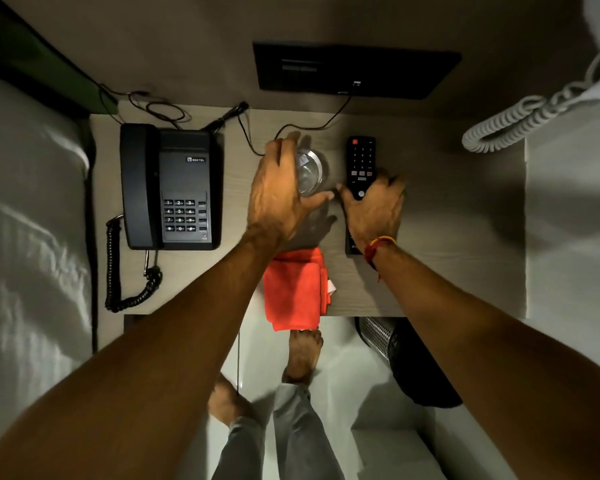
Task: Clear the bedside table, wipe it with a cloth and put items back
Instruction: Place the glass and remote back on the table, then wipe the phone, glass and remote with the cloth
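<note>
Nearest the person, a folded orange cloth (297, 289) hangs over the front edge of the table (447, 237), lying below the left wrist and well back from both sets of fingers. Further in, the left hand (279, 188) curls its fingers around a clear glass (309, 171) from the side, thumb stretched toward the right hand (373, 206), whose fingers close narrowly over the lower half of the black remote (361, 157), lying flat just right of the glass. Left of the left fingers sits a black telephone (170, 187), and beyond both hands a thin cable (291, 128) runs up to the dark wall panel (355, 69).
</note>
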